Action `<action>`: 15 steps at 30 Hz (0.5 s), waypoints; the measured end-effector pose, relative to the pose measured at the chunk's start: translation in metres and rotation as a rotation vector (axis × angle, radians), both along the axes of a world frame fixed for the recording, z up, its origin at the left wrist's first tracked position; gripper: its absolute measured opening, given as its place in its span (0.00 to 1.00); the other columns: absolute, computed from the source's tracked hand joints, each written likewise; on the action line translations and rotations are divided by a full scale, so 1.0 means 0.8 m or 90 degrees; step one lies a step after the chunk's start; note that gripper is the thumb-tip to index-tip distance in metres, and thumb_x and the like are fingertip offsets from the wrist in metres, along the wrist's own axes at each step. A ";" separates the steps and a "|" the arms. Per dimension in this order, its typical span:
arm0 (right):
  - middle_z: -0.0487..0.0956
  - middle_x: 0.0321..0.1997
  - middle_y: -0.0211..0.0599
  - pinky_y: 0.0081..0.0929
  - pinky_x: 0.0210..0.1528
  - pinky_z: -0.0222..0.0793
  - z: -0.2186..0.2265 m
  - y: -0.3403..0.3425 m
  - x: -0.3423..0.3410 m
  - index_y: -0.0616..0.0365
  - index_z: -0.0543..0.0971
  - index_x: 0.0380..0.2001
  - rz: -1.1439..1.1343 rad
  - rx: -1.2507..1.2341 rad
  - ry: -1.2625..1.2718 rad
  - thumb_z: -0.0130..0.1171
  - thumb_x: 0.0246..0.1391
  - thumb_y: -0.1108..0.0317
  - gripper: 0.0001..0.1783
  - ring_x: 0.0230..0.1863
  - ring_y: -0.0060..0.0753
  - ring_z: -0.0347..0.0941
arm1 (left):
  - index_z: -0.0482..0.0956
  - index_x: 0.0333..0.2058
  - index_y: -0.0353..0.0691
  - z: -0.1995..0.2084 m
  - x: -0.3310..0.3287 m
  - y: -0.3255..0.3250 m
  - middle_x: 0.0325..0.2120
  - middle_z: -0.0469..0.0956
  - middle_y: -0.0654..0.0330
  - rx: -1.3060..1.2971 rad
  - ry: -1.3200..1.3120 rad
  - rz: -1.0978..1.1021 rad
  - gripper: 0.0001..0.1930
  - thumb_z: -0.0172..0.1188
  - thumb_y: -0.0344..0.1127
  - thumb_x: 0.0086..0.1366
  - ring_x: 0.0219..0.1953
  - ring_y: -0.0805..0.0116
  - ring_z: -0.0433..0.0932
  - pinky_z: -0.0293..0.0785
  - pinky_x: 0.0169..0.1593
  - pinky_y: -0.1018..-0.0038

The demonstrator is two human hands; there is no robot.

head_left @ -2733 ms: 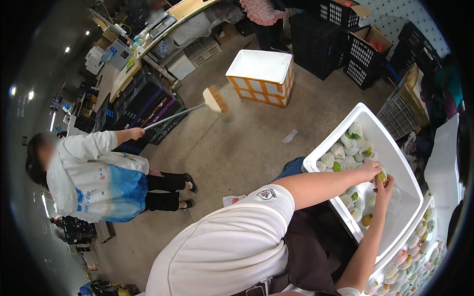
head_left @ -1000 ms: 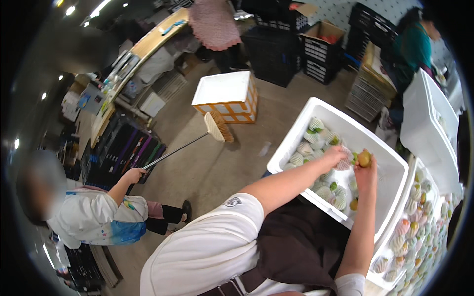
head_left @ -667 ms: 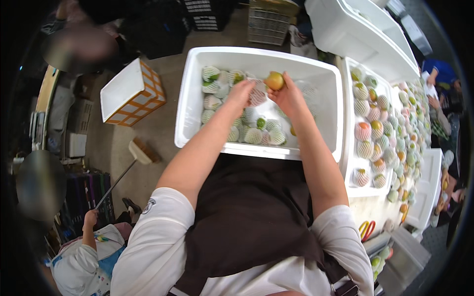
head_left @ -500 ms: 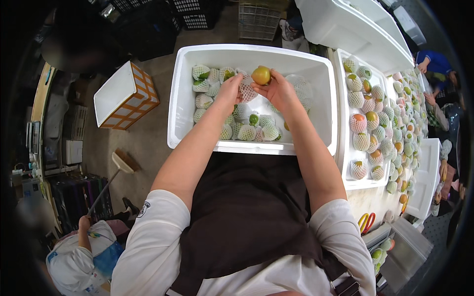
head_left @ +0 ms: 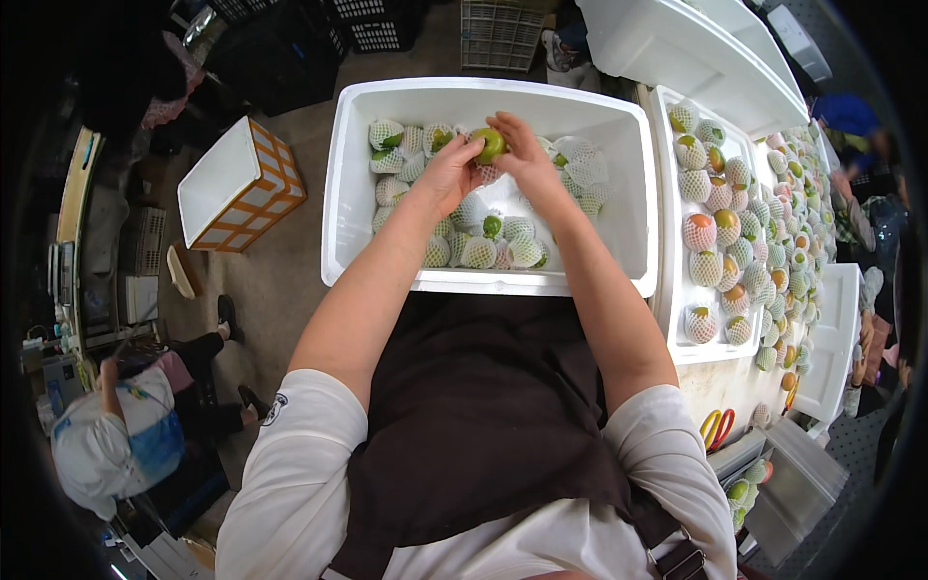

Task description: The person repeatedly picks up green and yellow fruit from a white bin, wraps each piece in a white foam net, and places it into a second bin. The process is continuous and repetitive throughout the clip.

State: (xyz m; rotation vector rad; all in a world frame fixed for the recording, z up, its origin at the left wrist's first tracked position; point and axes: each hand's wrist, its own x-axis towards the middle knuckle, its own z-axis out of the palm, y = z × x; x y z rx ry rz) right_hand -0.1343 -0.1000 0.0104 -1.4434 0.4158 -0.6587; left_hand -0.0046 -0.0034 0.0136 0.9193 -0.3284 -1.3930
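Note:
My two hands meet over the far middle of a white foam box [head_left: 619, 193]. Between them is a round, smooth green fruit [head_left: 490, 145] that looks like a tomato. My left hand [head_left: 449, 176] is closed at its left side, on a white foam net sleeve [head_left: 488, 174] that shows just under the fruit; its fingertips are partly hidden. From the right, my right hand [head_left: 527, 159] curves its fingers and thumb round the fruit. Several netted fruits [head_left: 478, 251] lie along the box's left and near sides, with loose foam nets [head_left: 583, 162] at the right.
At right, a white foam tray [head_left: 715, 343] holds netted fruits, beside a large spread of more [head_left: 788, 242]. Scissors [head_left: 716, 428] with red and yellow handles lie nearer. An orange-taped foam box [head_left: 261, 188] stands on the floor at left, near a person [head_left: 116, 435] with a broom [head_left: 182, 271].
The fruit has moved slightly left, down against the net, and now shows a green side instead of an orange-yellow one. My hands have come closer together. The person at left has shifted with the broom.

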 end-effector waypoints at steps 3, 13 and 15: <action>0.72 0.58 0.46 0.30 0.58 0.64 0.010 -0.009 -0.009 0.66 0.65 0.59 -0.074 0.151 0.028 0.47 0.58 0.66 0.27 0.58 0.39 0.69 | 0.64 0.56 0.37 0.003 0.001 0.001 0.50 0.72 0.57 -0.028 0.032 0.006 0.21 0.55 0.36 0.68 0.51 0.68 0.74 0.74 0.54 0.70; 0.77 0.40 0.37 0.27 0.46 0.70 0.006 -0.009 -0.007 0.62 0.75 0.43 -0.097 0.390 0.038 0.44 0.61 0.59 0.18 0.43 0.29 0.73 | 0.62 0.59 0.42 0.013 -0.005 0.004 0.54 0.70 0.61 -0.077 0.046 -0.083 0.26 0.61 0.33 0.64 0.57 0.67 0.70 0.70 0.60 0.68; 0.76 0.37 0.34 0.24 0.43 0.69 0.011 -0.010 -0.007 0.62 0.75 0.41 -0.143 0.265 0.034 0.50 0.60 0.60 0.15 0.39 0.24 0.72 | 0.62 0.59 0.43 0.008 -0.003 0.003 0.54 0.70 0.62 -0.062 0.011 -0.051 0.27 0.62 0.33 0.64 0.57 0.68 0.70 0.69 0.59 0.67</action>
